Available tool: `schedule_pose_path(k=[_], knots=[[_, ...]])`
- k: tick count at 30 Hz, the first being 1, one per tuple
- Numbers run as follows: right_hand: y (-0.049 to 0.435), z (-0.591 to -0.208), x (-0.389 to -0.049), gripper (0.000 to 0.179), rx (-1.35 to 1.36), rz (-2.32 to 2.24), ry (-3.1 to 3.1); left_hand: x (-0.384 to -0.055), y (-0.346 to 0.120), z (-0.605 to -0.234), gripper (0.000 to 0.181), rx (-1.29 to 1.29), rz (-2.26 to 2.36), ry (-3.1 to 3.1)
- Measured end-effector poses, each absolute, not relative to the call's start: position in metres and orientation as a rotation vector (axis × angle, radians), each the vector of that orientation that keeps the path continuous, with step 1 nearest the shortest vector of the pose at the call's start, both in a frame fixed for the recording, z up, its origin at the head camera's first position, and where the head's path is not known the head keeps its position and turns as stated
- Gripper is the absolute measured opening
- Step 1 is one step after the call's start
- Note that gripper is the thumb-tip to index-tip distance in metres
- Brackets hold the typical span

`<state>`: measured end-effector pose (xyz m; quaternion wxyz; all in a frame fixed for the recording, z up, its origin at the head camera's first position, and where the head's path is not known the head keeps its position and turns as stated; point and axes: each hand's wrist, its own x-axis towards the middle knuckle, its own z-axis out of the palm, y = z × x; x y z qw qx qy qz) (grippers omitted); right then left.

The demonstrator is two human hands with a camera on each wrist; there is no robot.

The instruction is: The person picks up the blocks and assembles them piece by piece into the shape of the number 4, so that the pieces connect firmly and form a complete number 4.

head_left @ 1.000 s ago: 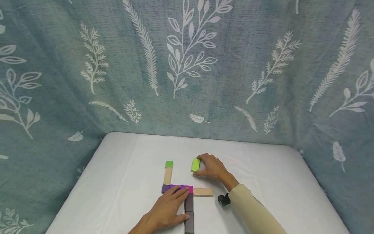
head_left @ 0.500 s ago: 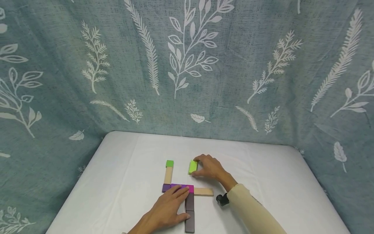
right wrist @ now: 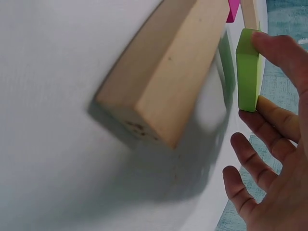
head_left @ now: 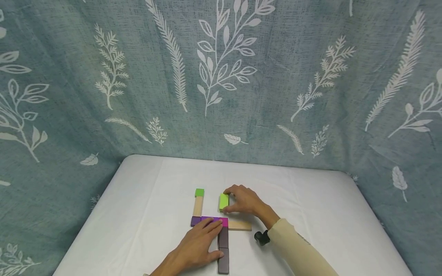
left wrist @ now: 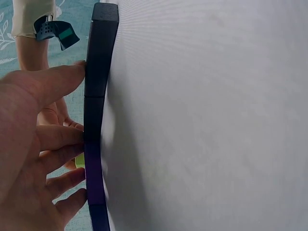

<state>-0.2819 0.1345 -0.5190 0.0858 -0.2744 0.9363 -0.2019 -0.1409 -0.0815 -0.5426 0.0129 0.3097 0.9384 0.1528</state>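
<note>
My right hand pinches a lime green block between thumb and fingertips, just beyond the magenta block. In the right wrist view the thumb is on one end of the lime green block and fingertips on the other; two fingers stay free. My left hand rests with extended fingers on the purple block and the magenta one, partly hiding them. Its thumb touches a dark grey block at the near end of the row; another dark grey block lies above it.
A dark purple cube ends the row at left, with a tan block and green cube running away from it. Another tan block extends right from the magenta one. Behind the white table hangs a patterned curtain.
My right hand has brought the lime green block left and nearer, closer to the magenta block. My left hand has stayed in place on the blocks.
</note>
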Motion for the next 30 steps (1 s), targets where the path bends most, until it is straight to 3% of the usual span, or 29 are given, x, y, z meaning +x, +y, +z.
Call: schedule_pose_path(k=[30], knots=[[0.136,-0.523,-0.267,0.066,-0.867,-0.557,2.787,-0.14,-0.08,-0.543,0.078,0.929,0.465,2.921]])
